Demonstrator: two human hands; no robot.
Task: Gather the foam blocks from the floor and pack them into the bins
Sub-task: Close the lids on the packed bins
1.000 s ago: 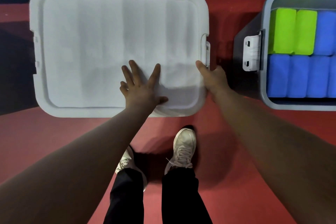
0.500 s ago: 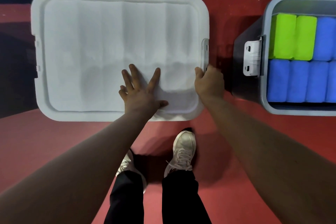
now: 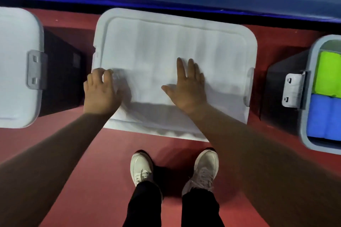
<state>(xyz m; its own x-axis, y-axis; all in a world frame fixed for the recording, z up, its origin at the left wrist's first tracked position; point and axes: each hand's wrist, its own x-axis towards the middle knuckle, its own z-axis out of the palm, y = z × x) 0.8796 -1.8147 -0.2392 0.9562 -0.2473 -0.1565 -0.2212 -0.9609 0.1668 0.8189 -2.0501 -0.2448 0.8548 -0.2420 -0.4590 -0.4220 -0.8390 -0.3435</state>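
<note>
- The red floor (image 3: 92, 162) runs under everything. Three bins stand on it in a row across your front, against the blue wall.
- The middle lid (image 3: 166, 46) sits white and closed on the bin straight ahead of you. Its long axis runs left to right, so its two short ends lie out toward either hand.
- The left bin (image 3: 16, 61) is lidded too, with its grey clasp (image 3: 36, 69) down on the side facing the middle bin.
- The open bin (image 3: 304, 125) stands to your right, apart from the middle one, and your right arm is the nearer one.
- The foam blocks are packed in that open bin — green blocks (image 3: 328, 75) on the far side and blue blocks (image 3: 324, 118) on the near side, standing tight together. These are the only blocks in view.
- Your right hand (image 3: 186, 86) lies flat on the middle lid with fingers straight and thumb spread, pressing right of centre.
- Your left hand (image 3: 100, 90) is at the lid's left short end with its fingers curled over that edge. Whatever catch is there is hidden under the hand.
- The lid's right catch (image 3: 249, 86) lies to the right of your right hand, near it but not touching — probably the next reach if the lid needs fastening on that side.
</note>
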